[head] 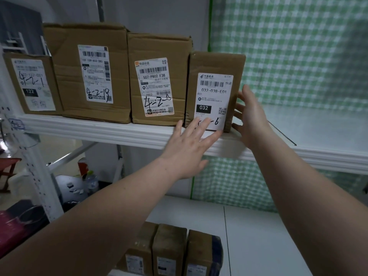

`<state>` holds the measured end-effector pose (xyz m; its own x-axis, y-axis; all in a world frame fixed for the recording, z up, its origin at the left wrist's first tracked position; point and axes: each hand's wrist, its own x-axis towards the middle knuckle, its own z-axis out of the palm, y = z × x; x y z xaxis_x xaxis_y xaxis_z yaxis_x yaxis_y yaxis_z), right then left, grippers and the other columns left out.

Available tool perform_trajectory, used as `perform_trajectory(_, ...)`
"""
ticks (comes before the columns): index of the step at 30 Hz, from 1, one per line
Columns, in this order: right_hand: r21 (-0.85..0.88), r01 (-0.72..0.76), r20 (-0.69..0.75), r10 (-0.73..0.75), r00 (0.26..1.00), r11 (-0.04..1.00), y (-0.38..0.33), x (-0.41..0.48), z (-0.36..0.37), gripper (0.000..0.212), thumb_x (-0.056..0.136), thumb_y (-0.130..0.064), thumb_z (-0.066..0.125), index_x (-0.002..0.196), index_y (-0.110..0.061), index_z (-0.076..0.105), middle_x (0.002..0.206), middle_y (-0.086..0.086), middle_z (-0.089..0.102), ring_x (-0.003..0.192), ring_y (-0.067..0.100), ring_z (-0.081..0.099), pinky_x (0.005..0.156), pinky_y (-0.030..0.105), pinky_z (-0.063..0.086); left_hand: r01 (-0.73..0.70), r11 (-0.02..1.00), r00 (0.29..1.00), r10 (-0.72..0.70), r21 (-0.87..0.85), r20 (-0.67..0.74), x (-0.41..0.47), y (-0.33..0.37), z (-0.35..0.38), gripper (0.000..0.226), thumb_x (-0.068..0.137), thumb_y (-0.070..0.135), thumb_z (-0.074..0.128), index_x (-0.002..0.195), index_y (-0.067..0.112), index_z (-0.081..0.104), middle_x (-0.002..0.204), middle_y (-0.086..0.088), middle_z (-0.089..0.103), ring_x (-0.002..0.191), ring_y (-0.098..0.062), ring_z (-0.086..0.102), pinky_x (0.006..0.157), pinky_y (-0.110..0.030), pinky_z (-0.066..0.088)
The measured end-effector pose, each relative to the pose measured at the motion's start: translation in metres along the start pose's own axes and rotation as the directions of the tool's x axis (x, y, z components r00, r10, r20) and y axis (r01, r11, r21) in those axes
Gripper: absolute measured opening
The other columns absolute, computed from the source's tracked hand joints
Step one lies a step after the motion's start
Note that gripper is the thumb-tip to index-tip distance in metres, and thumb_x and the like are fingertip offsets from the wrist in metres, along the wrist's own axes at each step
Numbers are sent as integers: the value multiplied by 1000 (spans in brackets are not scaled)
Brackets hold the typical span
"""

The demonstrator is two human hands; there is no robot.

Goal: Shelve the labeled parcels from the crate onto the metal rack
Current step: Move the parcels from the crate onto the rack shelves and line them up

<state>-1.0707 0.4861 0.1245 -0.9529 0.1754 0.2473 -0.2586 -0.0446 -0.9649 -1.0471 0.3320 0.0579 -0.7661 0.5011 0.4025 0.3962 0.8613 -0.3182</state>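
Observation:
A brown cardboard parcel (214, 64) with a white "032" label stands upright on the white metal rack shelf (99, 129), last on the right in a row of labeled boxes. My left hand (191, 144) lies flat with spread fingers against the lower front of its label. My right hand (250, 116) rests open-palmed against the parcel's right side. To its left stand the "507-P802" parcel (157, 46), the taller "4-2-19" parcel (65, 76) and the "122" parcel (49, 84). The crate is not in view.
The shelf (318, 128) runs on bare to the right of the parcel. On the lower shelf (258, 236) three more brown parcels (169, 242) stand side by side. A green checked curtain (298, 46) hangs behind. A perforated rack post (39, 180) and floor clutter are at the left.

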Motion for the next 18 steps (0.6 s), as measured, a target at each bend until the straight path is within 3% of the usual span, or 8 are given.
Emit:
perform_trajectory(2, -111, 111, -248, -136, 959, 988, 5, -4, 5, 22, 93, -43, 52, 103, -25, 62, 103, -11, 62, 106, 12, 59, 100, 36, 45, -6, 999, 999, 4, -40, -44, -6, -2, -4, 71, 93, 42, 47, 152, 27, 11, 160, -10, 7, 146, -29, 10, 116, -53, 12)
perform_trajectory(3, -142, 182, -354, -221, 909, 973, 8, -7, 8, 15, 90, -37, 57, 95, -24, 63, 94, -12, 63, 96, 10, 61, 96, 35, 48, -28, 997, 993, 20, -67, -113, -12, -3, -6, 64, 90, 34, 54, 148, 21, 29, 152, -14, 28, 138, -32, 30, 110, -51, 27)
perform_trajectory(4, -144, 253, -411, -290, 864, 957, 11, -13, 13, 8, 87, -32, 60, 87, -24, 63, 86, -12, 64, 86, 7, 61, 90, 31, 51, -47, 993, 977, 23, -110, -211, -18, -5, -7, 53, 85, 26, 60, 136, 15, 48, 136, -15, 48, 121, -34, 48, 94, -46, 43)
perform_trajectory(6, -115, 362, -421, -375, 826, 925, 19, -30, 27, 14, 86, -23, 61, 71, -25, 59, 71, -12, 59, 67, 0, 53, 72, 20, 49, 0, 973, 944, -77, -232, -322, -36, -12, -11, 27, 81, 18, 61, 107, 10, 64, 102, -10, 62, 91, -31, 59, 64, -35, 45)
perform_trajectory(8, -77, 401, -330, -403, 854, 913, 33, -49, 43, 21, 85, -21, 61, 65, -19, 58, 62, -11, 52, 60, 2, 46, 63, 19, 41, 99, 929, 956, -187, -356, -225, -61, -19, -14, 16, 87, 20, 54, 96, 12, 65, 91, -5, 62, 85, -26, 59, 60, -34, 47)
perform_trajectory(11, -85, 314, -53, -319, 946, 946, 68, -83, 71, 22, 82, -25, 63, 61, -21, 57, 55, -9, 46, 59, 9, 43, 60, 26, 35, 181, 895, 983, -166, -408, 72, -112, -29, -5, 19, 91, 25, 51, 104, 18, 63, 90, 2, 61, 84, -17, 56, 71, -39, 50)
perform_trajectory(14, -119, 188, 124, -173, 977, 975, 106, -131, 101, 27, 82, -23, 64, 57, -22, 54, 52, -12, 45, 54, 7, 41, 59, 26, 33, 327, 853, 930, -214, -408, 297, -181, -37, 0, 15, 91, 26, 53, 98, 18, 65, 80, 4, 59, 76, -13, 54, 71, -33, 48)
perform_trajectory(18, -227, 79, 351, 6, 936, 971, 139, -210, 147, 26, 87, -19, 66, 64, -7, 59, 45, -13, 41, 46, 0, 37, 52, 20, 31, 548, 714, 830, -396, -437, 393, -287, -51, -8, 11, 86, 26, 65, 79, 19, 59, 62, 12, 46, 57, -2, 42, 60, -19, 34)
